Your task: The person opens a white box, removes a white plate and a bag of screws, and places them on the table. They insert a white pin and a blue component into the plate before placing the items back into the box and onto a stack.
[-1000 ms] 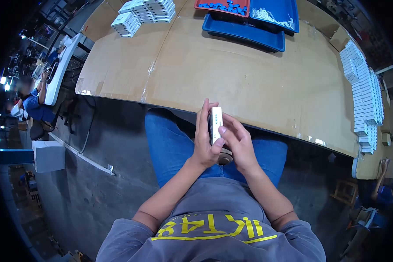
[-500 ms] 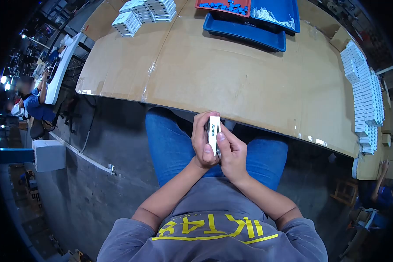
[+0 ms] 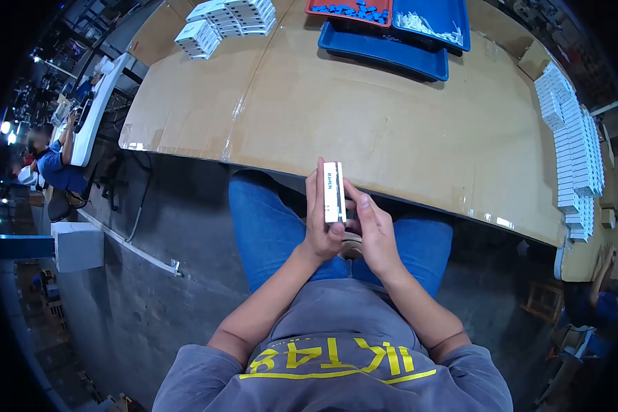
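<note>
A small white box [image 3: 332,189] with dark lettering on its narrow side stands roughly upright above my lap, just short of the table's front edge. My left hand [image 3: 316,223] is closed around its left side, fingers along the far edge and thumb near the bottom. At the box's right side, my right hand [image 3: 376,232] has its fingertips against it, with the thumb lifted away from the box. The box's underside and some of the right fingers are hidden.
A cardboard-covered table [image 3: 309,123] lies ahead. White boxes [image 3: 230,17] are stacked back left, with taller stacks [image 3: 573,151] at right. Far off are a red tray [image 3: 350,19] of blue pieces, a blue tray [image 3: 465,34] of white pieces and another blue tray [image 3: 384,56]. People work on both sides.
The box has risen a little and turned so more of its side shows. My right thumb has come off its face, and both hands have loosened around it.
</note>
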